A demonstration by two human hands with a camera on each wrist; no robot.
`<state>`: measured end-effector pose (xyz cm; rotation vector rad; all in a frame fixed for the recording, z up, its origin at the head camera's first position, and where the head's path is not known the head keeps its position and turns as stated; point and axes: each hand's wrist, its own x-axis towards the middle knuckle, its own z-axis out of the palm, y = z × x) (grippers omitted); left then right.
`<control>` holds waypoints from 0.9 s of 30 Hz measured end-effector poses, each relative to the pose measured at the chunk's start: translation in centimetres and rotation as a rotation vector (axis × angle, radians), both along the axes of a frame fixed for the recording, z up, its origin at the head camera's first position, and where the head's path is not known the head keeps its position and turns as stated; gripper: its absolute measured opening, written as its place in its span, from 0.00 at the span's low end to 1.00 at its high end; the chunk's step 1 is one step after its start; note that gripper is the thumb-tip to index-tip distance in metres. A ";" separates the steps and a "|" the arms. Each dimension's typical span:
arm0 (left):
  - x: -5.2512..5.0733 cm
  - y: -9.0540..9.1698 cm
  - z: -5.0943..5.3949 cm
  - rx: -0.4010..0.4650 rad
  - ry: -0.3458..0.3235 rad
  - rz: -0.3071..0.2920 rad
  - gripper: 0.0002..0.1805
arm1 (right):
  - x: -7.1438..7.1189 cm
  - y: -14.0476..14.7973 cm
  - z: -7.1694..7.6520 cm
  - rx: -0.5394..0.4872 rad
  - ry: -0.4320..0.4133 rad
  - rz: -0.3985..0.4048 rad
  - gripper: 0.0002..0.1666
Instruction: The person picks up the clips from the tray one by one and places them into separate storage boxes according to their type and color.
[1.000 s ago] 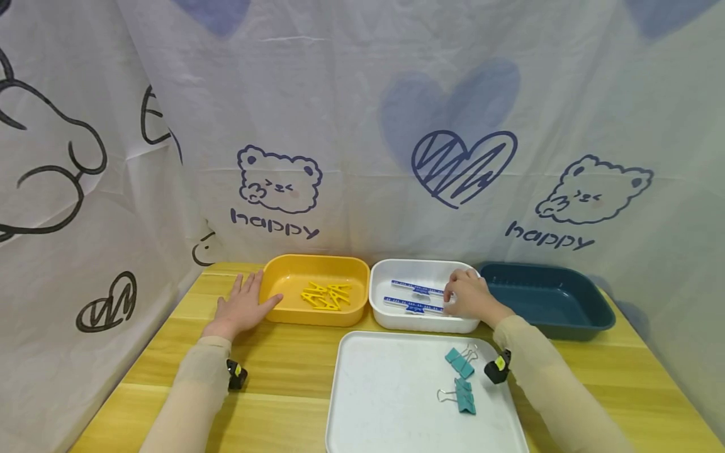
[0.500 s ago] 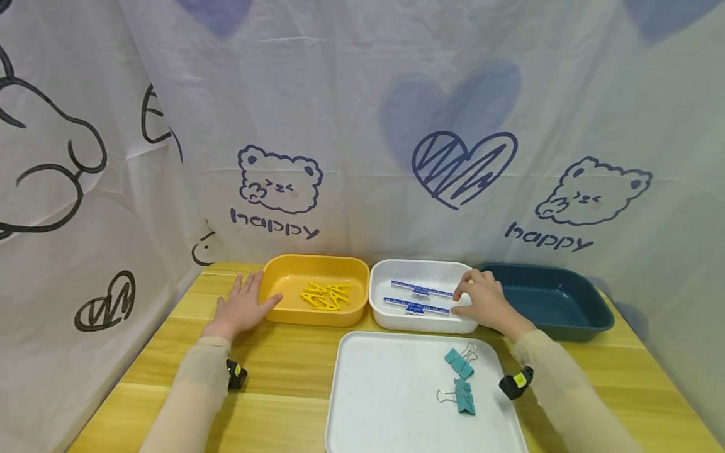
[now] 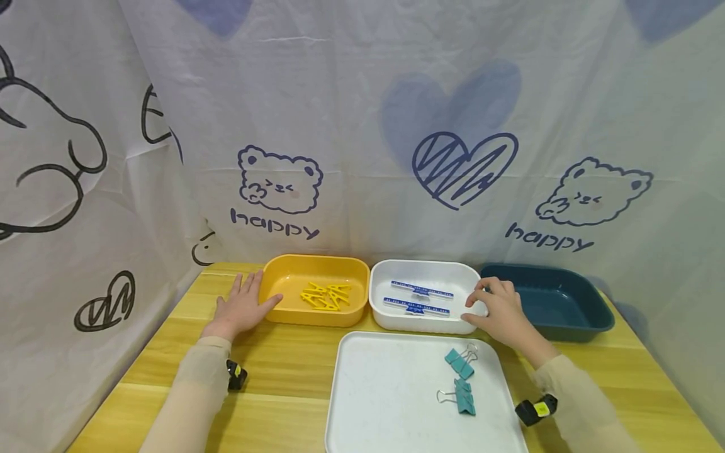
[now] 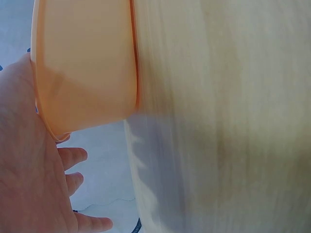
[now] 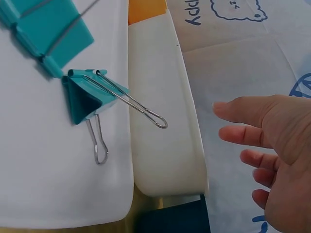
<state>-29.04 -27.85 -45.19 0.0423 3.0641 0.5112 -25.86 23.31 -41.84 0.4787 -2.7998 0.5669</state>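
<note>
My left hand (image 3: 240,308) lies with fingers spread against the left end of the yellow tray (image 3: 272,318), its thumb over the rim. In the left wrist view that tray's outer wall (image 4: 87,73) stands beside the palm (image 4: 29,165). At the right end of the white tray (image 3: 419,324) is my right hand (image 3: 501,314), fingers slightly bent and holding nothing. Two long blue-and-white clips (image 3: 416,307) lie in the white tray. Several small yellow clothespins (image 3: 325,296) sit in the yellow one. Two teal binder clips (image 3: 464,396) rest on the flat white tray (image 3: 391,390).
A dark teal tray (image 3: 555,302) stands at the right, partly behind my right hand. All three deep trays line the back of the wooden table (image 3: 277,377), before a printed white cloth (image 3: 362,126). The flat tray lies in front of them.
My right hand has drawn back to the right from the clips in the white tray to its right rim, its fingers opening. Both long clips stay in the tray. The left hand has not moved.
</note>
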 end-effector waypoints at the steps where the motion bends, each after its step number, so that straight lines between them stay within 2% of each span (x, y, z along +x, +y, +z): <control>1: 0.0 0.0 0.0 0.000 -0.001 0.001 0.51 | 0.3 0.1 -0.1 -0.009 0.009 -0.001 0.09; 13: 0.0 0.0 0.0 -0.002 -0.002 0.003 0.53 | 3.2 1.2 -1.2 -0.070 0.111 -0.002 0.10; 18: 0.1 0.1 0.0 -0.004 0.011 0.001 0.53 | 4.1 1.4 -1.8 -0.103 0.095 0.003 0.10; 22: 0.1 0.1 0.1 -0.005 0.020 -0.003 0.53 | 4.7 1.7 -2.2 -0.086 0.098 -0.008 0.10; 27: 0.0 0.1 0.2 -0.009 0.008 -0.001 0.52 | 5.2 2.0 -2.7 -0.056 0.017 -0.035 0.10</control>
